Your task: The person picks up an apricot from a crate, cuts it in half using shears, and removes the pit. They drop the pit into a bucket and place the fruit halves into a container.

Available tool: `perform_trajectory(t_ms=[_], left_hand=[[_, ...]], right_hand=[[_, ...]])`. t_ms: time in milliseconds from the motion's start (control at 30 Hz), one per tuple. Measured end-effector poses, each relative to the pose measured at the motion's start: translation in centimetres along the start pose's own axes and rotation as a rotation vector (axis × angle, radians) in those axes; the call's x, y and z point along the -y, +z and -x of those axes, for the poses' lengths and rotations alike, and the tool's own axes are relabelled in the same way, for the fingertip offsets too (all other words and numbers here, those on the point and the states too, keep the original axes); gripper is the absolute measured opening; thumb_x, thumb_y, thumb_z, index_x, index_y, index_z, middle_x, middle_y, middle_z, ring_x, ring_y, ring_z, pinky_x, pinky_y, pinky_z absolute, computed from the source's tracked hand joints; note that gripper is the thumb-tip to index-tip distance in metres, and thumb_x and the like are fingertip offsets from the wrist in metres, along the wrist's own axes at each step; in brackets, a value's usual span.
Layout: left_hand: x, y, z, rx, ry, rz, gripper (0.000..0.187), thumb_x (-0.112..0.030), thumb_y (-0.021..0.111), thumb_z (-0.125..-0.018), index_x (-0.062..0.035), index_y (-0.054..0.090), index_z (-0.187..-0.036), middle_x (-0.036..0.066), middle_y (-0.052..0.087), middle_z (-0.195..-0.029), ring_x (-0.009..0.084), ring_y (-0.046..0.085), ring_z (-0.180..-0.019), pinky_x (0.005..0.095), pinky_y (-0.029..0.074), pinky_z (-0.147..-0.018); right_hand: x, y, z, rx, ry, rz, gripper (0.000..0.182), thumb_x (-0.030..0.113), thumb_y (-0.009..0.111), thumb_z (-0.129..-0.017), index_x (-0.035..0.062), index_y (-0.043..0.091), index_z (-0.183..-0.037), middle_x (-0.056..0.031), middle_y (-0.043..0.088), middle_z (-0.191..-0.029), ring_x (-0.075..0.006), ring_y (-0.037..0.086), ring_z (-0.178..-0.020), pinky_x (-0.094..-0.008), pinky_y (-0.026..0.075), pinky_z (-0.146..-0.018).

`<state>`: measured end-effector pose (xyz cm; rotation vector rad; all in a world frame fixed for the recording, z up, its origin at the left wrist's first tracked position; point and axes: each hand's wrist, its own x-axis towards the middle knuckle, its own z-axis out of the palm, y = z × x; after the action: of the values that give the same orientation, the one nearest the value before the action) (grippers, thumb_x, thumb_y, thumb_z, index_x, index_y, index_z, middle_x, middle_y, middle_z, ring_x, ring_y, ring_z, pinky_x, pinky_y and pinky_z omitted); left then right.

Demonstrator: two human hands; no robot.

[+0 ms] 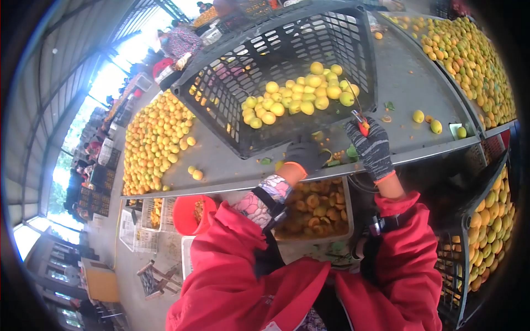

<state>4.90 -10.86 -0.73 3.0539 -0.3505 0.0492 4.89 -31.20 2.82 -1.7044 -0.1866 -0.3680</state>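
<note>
My right hand [369, 144], in a grey knit glove, is closed around a red-handled tool [362, 126] with a thin metal end that points up toward the fruit in the crate. My left hand [303, 156], in a dark glove, is low over the table's front edge, just below the rim of the black plastic crate [259, 135]; its fingers are blurred, and I cannot tell whether they hold anything. Yellow apricots [301, 95] lie heaped inside the tilted crate. Leaves and orange scraps [334, 156] are scattered between my hands on the metal table [406, 118].
Apricot piles [157, 146] cover the table's left end, with more [469, 60] beyond a divider at right. Under the edge are a bin of halved apricots [314, 207] and a red bucket [190, 214]. A full crate [488, 231] stands at right. Another person [181, 43] is at far left.
</note>
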Motion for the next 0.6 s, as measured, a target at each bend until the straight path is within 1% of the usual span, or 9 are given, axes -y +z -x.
perform_trajectory(t_ms=[100,200,300,400,500,533,600], left_hand=[[-0.6,0.8,-0.5,0.100,0.003,0.027,0.054,-0.052,0.060,-0.081,-0.0027,0.067,-0.102,0.024,0.051,-0.128,0.0430,0.049,-0.117,0.0470,0.041,-0.099],[-0.2,0.9,-0.2,0.060,0.086,0.173,0.052,-0.045,0.067,-0.078,-0.0022,0.063,-0.108,0.022,0.053,-0.126,0.0391,0.051,-0.117,0.0456,0.042,-0.098],[-0.4,-0.8,0.4,-0.039,0.039,0.484,0.056,-0.030,0.075,-0.073,-0.0013,0.055,-0.117,0.018,0.056,-0.121,0.0324,0.056,-0.110,0.0408,0.045,-0.094],[0.4,-2.5,1.8,-0.153,0.143,0.847,0.056,-0.013,0.078,-0.073,-0.0020,0.050,-0.119,0.013,0.058,-0.116,0.0237,0.058,-0.105,0.0346,0.048,-0.092],[1.0,-3.0,3.7,-0.123,0.162,1.045,0.051,-0.002,0.076,-0.075,-0.0027,0.049,-0.119,0.008,0.058,-0.115,0.0164,0.056,-0.104,0.0316,0.048,-0.092],[1.4,-3.1,4.1,-0.083,0.183,1.115,0.047,0.002,0.073,-0.078,-0.0035,0.049,-0.118,0.007,0.057,-0.117,0.0143,0.054,-0.108,0.0313,0.048,-0.094],[2.2,-3.3,5.0,-0.075,0.133,1.078,0.050,0.002,0.074,-0.077,-0.0033,0.049,-0.120,0.007,0.057,-0.119,0.0141,0.055,-0.108,0.0311,0.049,-0.093]], right_hand=[[0.2,-0.1,0.0,0.013,-0.005,0.014,0.025,0.021,0.073,-0.083,0.0002,0.065,-0.093,-0.0145,0.062,-0.072,-0.0265,0.059,-0.065,-0.0370,0.048,-0.064],[0.0,0.2,0.1,0.018,-0.019,-0.009,0.023,0.021,0.073,-0.083,0.0004,0.065,-0.092,-0.0144,0.062,-0.072,-0.0258,0.059,-0.065,-0.0365,0.048,-0.064],[0.7,0.1,0.1,0.022,-0.008,0.019,0.023,0.020,0.072,-0.084,0.0007,0.065,-0.093,-0.0143,0.064,-0.074,-0.0252,0.060,-0.067,-0.0364,0.048,-0.064],[1.5,0.1,0.4,0.035,-0.018,-0.001,0.022,0.019,0.072,-0.084,0.0001,0.066,-0.095,-0.0145,0.066,-0.078,-0.0255,0.062,-0.070,-0.0367,0.049,-0.066],[0.7,0.6,0.5,0.056,0.010,0.029,0.022,0.018,0.072,-0.084,0.0000,0.067,-0.096,-0.0147,0.066,-0.079,-0.0260,0.063,-0.071,-0.0365,0.049,-0.067],[0.4,0.9,0.5,0.058,0.013,0.015,0.024,0.019,0.072,-0.083,-0.0001,0.067,-0.097,-0.0159,0.066,-0.079,-0.0274,0.062,-0.071,-0.0367,0.049,-0.068],[-0.8,1.7,0.6,0.062,-0.008,0.036,0.025,0.020,0.073,-0.083,-0.0002,0.067,-0.097,-0.0169,0.066,-0.079,-0.0286,0.062,-0.070,-0.0370,0.049,-0.068]])
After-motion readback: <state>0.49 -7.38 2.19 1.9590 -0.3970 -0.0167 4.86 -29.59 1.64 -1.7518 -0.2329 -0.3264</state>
